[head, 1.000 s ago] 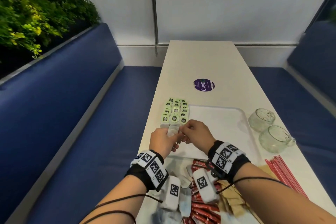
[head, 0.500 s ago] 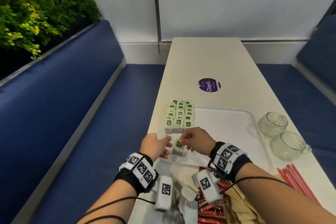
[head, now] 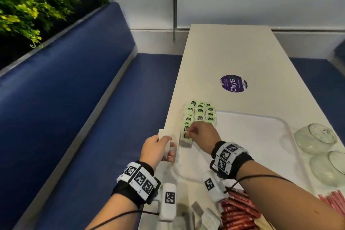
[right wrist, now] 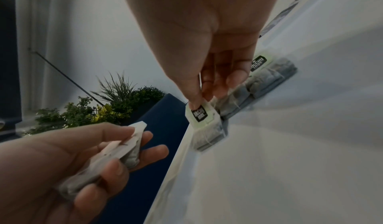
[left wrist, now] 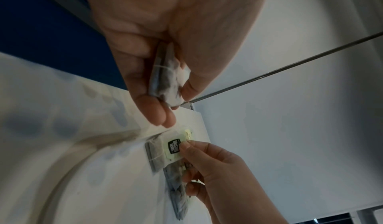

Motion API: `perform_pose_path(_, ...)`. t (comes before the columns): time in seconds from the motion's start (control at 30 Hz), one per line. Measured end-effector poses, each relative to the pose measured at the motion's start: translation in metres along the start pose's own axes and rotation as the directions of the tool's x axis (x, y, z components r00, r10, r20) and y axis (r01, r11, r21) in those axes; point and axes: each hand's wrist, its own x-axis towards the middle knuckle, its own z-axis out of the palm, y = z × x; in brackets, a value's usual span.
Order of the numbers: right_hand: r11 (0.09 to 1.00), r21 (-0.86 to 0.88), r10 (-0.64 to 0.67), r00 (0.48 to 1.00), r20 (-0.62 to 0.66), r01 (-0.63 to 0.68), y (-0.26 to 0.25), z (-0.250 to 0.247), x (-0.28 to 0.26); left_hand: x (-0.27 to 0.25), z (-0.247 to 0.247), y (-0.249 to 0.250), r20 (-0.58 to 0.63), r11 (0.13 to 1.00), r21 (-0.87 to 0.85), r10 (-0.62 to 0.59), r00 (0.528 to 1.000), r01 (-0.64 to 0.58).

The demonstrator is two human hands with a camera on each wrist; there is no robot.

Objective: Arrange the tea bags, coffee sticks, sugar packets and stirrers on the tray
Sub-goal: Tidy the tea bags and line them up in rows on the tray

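Observation:
Green-tagged tea bags (head: 200,114) lie in rows at the far left corner of the white tray (head: 261,136). My right hand (head: 200,133) pinches the tag of one tea bag (head: 186,139) (right wrist: 204,121) (left wrist: 165,150) lying at the near end of the left row. My left hand (head: 158,148) hovers just left of the tray and grips a small bunch of tea bags (left wrist: 165,81) (right wrist: 122,152) between thumb and fingers. Red coffee sticks (head: 237,211) and more tea bags (head: 203,216) lie near me, under my wrists. Red stirrers (head: 334,200) lie at the right edge.
Two glass cups (head: 317,136) stand right of the tray. A purple round sticker (head: 233,83) is on the table (head: 233,52) beyond the tray. Blue bench seats (head: 93,117) flank the table, and plants (head: 28,2) stand at the upper left.
My right hand took one tea bag away from the left hand and set it down at the near end of the left row. The left hand drew back to the left with its bunch.

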Motion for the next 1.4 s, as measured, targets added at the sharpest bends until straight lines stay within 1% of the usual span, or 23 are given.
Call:
perform_pose_path(0.13,0.999,-0.036,-0.008,1.000,-0.013,0.008,-0.002,-0.005,0.008,0.003,-0.004,0.002,0.033,1.000,-0.001,0.017,0.999,-0.017)
perform_pose_path(0.27,0.999,0.026,0.022,1.000,0.000,-0.022,-0.002,-0.008,0.005,0.001,-0.002,-0.003,0.064,0.989,0.128,0.065,0.996,-0.072)
perform_pose_path(0.37,0.995,0.091,0.034,0.998,-0.059,-0.028,-0.001,-0.020,-0.007,-0.006,0.006,-0.001,0.089,0.985,0.154,0.064,0.994,-0.078)
perform_pose_path(0.43,0.974,0.227,0.034,0.996,-0.078,-0.016,-0.004,-0.031,-0.021,-0.016,0.015,0.003,0.174,0.985,0.151,0.058,0.983,-0.084)
perform_pose_path(0.5,0.944,0.331,0.001,0.999,-0.034,0.011,-0.007,-0.040,-0.037,-0.027,0.024,0.007,0.281,0.983,0.154,0.053,0.958,-0.100)
perform_pose_path(0.57,0.934,0.352,-0.065,0.998,0.008,0.059,-0.009,-0.047,-0.055,-0.036,0.033,0.010,0.351,0.980,0.161,0.055,0.935,-0.118)
perform_pose_path(0.6,0.935,0.345,-0.087,0.996,0.008,0.079,-0.009,-0.050,-0.062,-0.039,0.036,0.011,0.371,0.977,0.166,0.061,0.927,-0.131)
perform_pose_path(0.7,0.957,0.273,-0.083,0.995,-0.063,0.097,-0.006,-0.058,-0.078,-0.051,0.041,0.011,0.408,0.962,0.202,0.090,0.909,-0.186)
perform_pose_path(0.77,0.969,0.228,-0.068,0.988,-0.140,0.099,-0.005,-0.060,-0.088,-0.057,0.041,0.010,0.389,0.943,0.247,0.116,0.914,-0.225)
perform_pose_path(0.8,0.971,0.224,-0.049,0.983,-0.180,0.089,-0.004,-0.060,-0.092,-0.060,0.041,0.009,0.350,0.927,0.283,0.138,0.927,-0.245)
perform_pose_path(0.87,0.970,0.238,0.009,0.973,-0.231,0.047,-0.003,-0.059,-0.099,-0.062,0.041,0.007,0.225,0.893,0.347,0.218,0.950,-0.287)
perform_pose_path(0.93,0.975,0.223,0.045,0.968,-0.247,0.011,-0.002,-0.056,-0.106,-0.067,0.044,0.007,0.149,0.870,0.348,0.317,0.937,-0.350)
perform_pose_path(1.0,0.974,0.225,0.065,0.966,-0.252,-0.007,-0.004,-0.053,-0.113,-0.077,0.050,0.007,0.166,0.840,0.343,0.386,0.908,-0.420)
perform_pose_path(1.07,0.962,0.272,0.085,0.965,-0.248,-0.015,-0.008,-0.051,-0.118,-0.085,0.058,0.003,0.227,0.813,0.343,0.415,0.881,-0.471)
perform_pose_path(1.17,0.956,0.293,0.092,0.967,-0.238,-0.019,-0.012,-0.050,-0.123,-0.088,0.065,0.000,0.259,0.774,0.374,0.442,0.859,-0.511)
perform_pose_path(1.23,0.949,0.315,0.085,0.973,-0.215,-0.013,-0.014,-0.051,-0.125,-0.086,0.066,0.002,0.268,0.762,0.401,0.432,0.861,-0.508)
perform_pose_path(1.3,0.940,0.342,0.085,0.972,-0.221,-0.004,-0.011,-0.055,-0.125,-0.084,0.065,0.006,0.255,0.766,0.427,0.408,0.877,-0.481)
perform_pose_path(1.4,0.938,0.346,0.083,0.955,-0.286,0.022,-0.001,-0.059,-0.120,-0.077,0.061,0.008,0.239,0.838,0.368,0.332,0.912,-0.402)
